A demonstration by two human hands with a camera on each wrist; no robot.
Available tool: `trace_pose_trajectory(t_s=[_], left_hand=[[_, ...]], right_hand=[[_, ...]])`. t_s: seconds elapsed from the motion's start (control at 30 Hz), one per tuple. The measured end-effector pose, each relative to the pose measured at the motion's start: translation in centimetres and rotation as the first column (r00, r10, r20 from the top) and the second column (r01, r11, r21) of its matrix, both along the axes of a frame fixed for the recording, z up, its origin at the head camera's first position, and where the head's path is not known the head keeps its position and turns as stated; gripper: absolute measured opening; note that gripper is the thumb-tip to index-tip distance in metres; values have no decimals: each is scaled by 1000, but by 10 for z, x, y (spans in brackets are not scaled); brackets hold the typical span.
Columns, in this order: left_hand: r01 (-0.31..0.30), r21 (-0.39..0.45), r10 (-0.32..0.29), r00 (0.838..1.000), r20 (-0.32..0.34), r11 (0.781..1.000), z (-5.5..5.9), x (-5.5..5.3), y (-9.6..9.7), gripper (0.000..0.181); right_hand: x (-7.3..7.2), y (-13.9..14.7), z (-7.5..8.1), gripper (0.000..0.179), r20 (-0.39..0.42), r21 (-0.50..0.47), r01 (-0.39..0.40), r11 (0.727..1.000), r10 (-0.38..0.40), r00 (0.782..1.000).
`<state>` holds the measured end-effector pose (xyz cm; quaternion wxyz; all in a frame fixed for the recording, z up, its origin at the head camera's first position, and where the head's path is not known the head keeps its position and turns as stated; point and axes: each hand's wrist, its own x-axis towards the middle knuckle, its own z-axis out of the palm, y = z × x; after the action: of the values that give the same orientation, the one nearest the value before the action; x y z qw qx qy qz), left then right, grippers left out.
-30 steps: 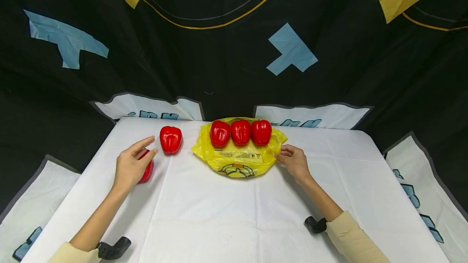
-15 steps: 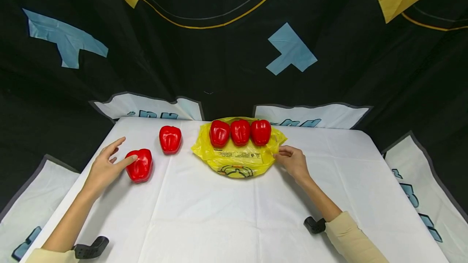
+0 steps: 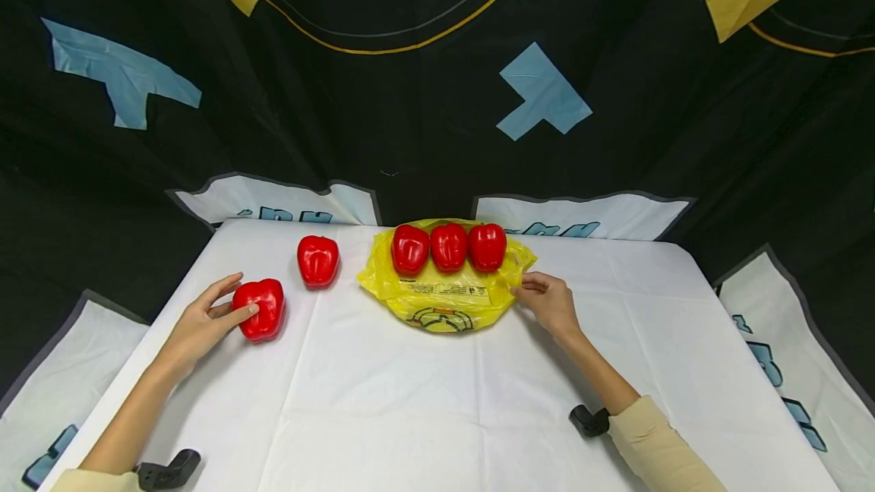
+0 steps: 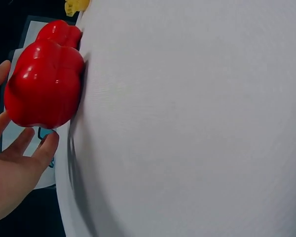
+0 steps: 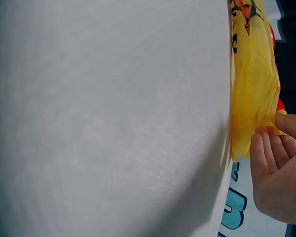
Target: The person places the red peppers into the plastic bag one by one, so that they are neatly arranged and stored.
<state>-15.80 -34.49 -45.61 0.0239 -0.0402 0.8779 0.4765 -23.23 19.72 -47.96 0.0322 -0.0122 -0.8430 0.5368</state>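
My left hand is at the left of the table, fingers spread around the near side of a red bell pepper. In the left wrist view the thumb is just below this pepper, with the fingers along its left. A second red bell pepper sits farther back. At the middle back lies a crinkled yellow plastic bag with printing on it. Three red bell peppers stand in a row on its far part. My right hand pinches the bag's right edge between thumb and fingers, as the right wrist view also shows.
A white cloth covers the table. Behind it hangs a black curtain with blue and yellow shapes. A black wrist device shows at the left sleeve, another black device at the right sleeve.
My left hand has moved left and toward me from above the near bell pepper, then settled around its side. The right hand stays at the bag's edge.
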Motion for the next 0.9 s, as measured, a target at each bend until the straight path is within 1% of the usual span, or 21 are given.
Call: trace_pose_trajectory(t_s=[0.2,0.4,0.57,0.67,0.73,0.9], left_hand=[[10,46,-10,1000,-1,999,-5,0,0,82],[18,77,-19,1000,20,997,-7,1,0,80],[8,77,-8,1000,-8,997,-7,0,1,78],[-3,71,5,1000,-28,997,-4,-3,6,76],[-5,77,8,999,-40,997,-1,-6,11,75],[13,112,-1,994,-107,994,11,-11,33,71]], right_hand=[[0,0,-1,26,-5,-3,-5,1000,5,1000],[0,-1,0,25,-5,9,2,1000,-2,1000],[0,-1,0,26,3,16,9,1000,-9,1000],[0,-1,0,26,4,17,15,1000,-16,1000],[0,-1,0,26,3,16,16,1000,-16,1000],[1,-1,1,27,10,5,17,1000,-17,1000]])
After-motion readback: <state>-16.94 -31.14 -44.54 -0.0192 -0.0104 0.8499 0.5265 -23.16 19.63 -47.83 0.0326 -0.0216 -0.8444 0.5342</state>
